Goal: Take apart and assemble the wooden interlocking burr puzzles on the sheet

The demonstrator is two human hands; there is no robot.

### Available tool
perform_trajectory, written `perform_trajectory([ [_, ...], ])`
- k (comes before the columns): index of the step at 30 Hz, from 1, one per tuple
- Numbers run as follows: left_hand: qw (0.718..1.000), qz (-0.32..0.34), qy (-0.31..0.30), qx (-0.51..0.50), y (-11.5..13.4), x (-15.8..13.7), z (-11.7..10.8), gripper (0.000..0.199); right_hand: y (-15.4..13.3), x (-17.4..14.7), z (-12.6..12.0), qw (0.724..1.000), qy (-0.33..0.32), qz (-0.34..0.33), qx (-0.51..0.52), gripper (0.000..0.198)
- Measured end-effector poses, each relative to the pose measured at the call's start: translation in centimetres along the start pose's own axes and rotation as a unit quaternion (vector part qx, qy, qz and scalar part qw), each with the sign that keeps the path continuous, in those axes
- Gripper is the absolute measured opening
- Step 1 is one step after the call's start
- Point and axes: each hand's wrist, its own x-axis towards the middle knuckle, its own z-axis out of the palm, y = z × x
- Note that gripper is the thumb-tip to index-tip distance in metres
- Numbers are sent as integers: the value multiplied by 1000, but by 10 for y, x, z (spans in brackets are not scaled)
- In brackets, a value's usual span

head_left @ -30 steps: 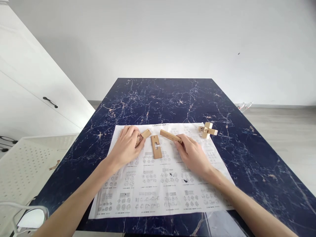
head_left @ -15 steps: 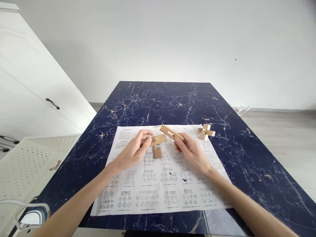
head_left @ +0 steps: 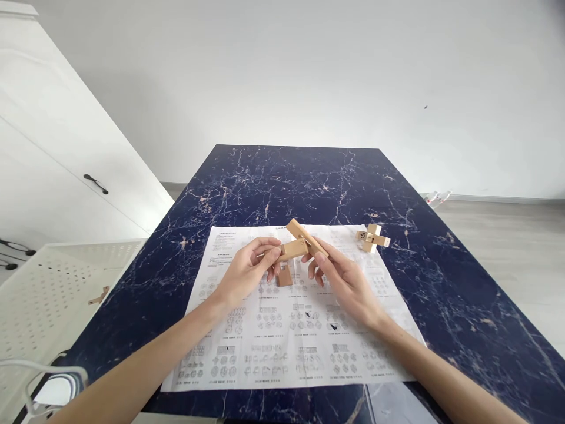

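Between thumb and fingers, my left hand (head_left: 253,266) grips a flat notched wooden puzzle piece (head_left: 293,249). A second piece, the slotted wooden puzzle piece (head_left: 302,233), is pinched in my right hand (head_left: 345,275) and slants down to the right. The notched piece's right end meets the slotted piece near its middle; whether it enters the slot I cannot tell. Below them a third wooden piece (head_left: 285,277) with a cut-out lies on the printed instruction sheet (head_left: 282,327), its upper part hidden by the left hand's piece and fingers.
An assembled cross-shaped wooden puzzle (head_left: 373,238) sits at the sheet's upper right corner. The blue marbled table (head_left: 291,182) reaches toward the wall. Left of it are a white perforated basket (head_left: 48,282) holding a small wooden piece (head_left: 99,295), and a white cabinet (head_left: 53,118).
The two held pieces have come together; the left one moved right to meet the slotted one. The slotted piece has turned, so its slot is now mostly out of sight.
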Motion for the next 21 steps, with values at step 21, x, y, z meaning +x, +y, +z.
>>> perform_trajectory([
  [21, 991, -21, -130, -32, 0, -10, 9, 38, 7, -8, 0, 973, 52, -105, -200, 52],
])
